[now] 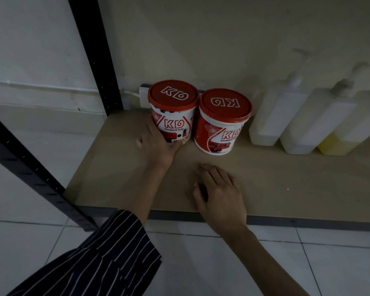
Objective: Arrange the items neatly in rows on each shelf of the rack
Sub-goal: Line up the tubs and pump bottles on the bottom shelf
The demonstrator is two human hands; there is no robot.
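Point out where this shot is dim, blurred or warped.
Head view: dim overall, and darker toward the corners. The pump bottles at right are smeared and soft. The left KD paint tub and right KD paint tub read sharply. The left hand has motion-blurred fingers. Wide-angle distortion seems to slant the black rack upright.

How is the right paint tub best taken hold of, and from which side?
Best grip the right tub round its white wall just under the red lid, coming from the front. It stands upright; the left tub is close on one side and a bottle on the other, so only front and top are free.
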